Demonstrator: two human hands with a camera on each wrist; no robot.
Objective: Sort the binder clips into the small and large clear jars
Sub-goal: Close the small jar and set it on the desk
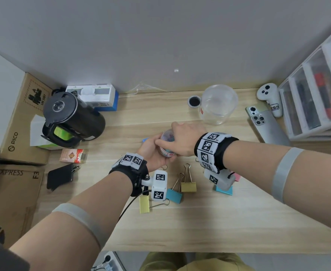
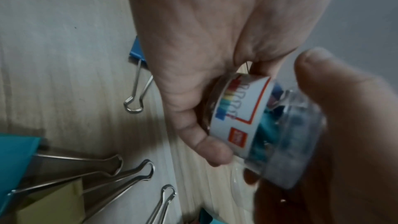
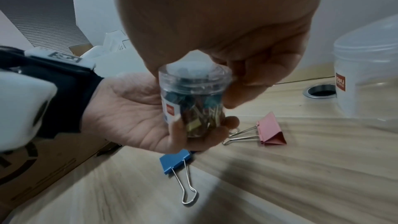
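The left hand (image 3: 137, 113) grips the small clear jar (image 3: 191, 101) of tiny binder clips above the worktop (image 1: 209, 218) while the right hand (image 1: 182, 141) pinches its lid (image 3: 194, 76), likely to twist it; large clips (image 1: 188, 184) lie nearby.

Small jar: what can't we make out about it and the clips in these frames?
- Small jar: clip count unreadable in right wrist view; contents tangled, blurred.
- Lid: seated or loose unclear; right hand covers it.
- Head view: left hand and right hand hide most of the jar.
- Pink clip: hidden behind right wrist camera in head view.
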